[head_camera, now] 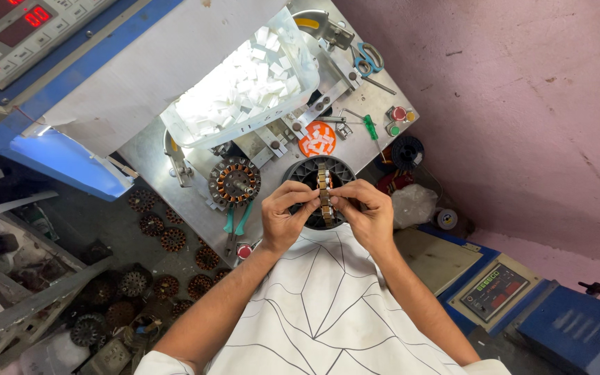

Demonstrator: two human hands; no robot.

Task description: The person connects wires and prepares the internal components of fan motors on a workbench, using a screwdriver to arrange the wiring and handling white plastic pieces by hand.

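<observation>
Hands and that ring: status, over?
Left hand and right hand both grip the wound stator ring, held on edge over the black holder. Nothing in the way.

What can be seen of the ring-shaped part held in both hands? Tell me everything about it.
The ring-shaped part is a motor stator core, seen edge-on, so it looks like a narrow upright band. Its rim looks like stacked metal with brownish copper-coloured segments. The left hand and right hand pinch it from either side with their fingertips. It is held above a dark round fixture on the metal workbench.
</observation>
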